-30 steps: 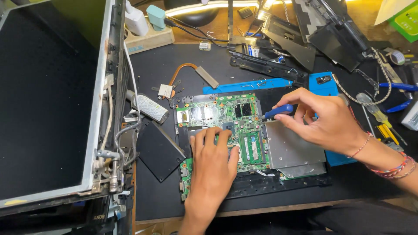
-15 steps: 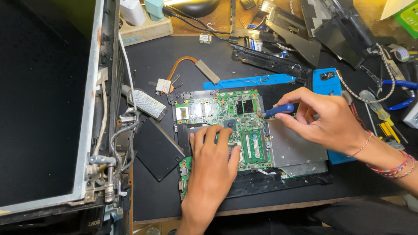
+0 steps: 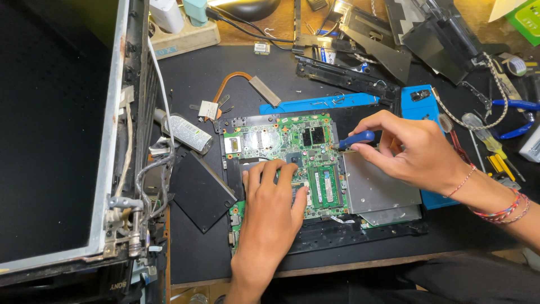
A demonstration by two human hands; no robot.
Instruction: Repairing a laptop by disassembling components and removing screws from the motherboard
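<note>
Green laptop circuit board (image 3: 281, 141) near the worktop's front edge: my left hand (image 3: 270, 217) presses flat, fingers spread. My right hand (image 3: 413, 149) pinches the blue-handled screwdriver (image 3: 354, 139); I'd keep it upright, pressing lightly.

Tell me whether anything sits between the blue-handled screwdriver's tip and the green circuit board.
Nothing visible does. The right hand holds the blue-handled screwdriver with its tip down at the right edge of the green circuit board, beside the silver drive. The left hand lies flat on the board's lower part, apart from the tip.
</note>
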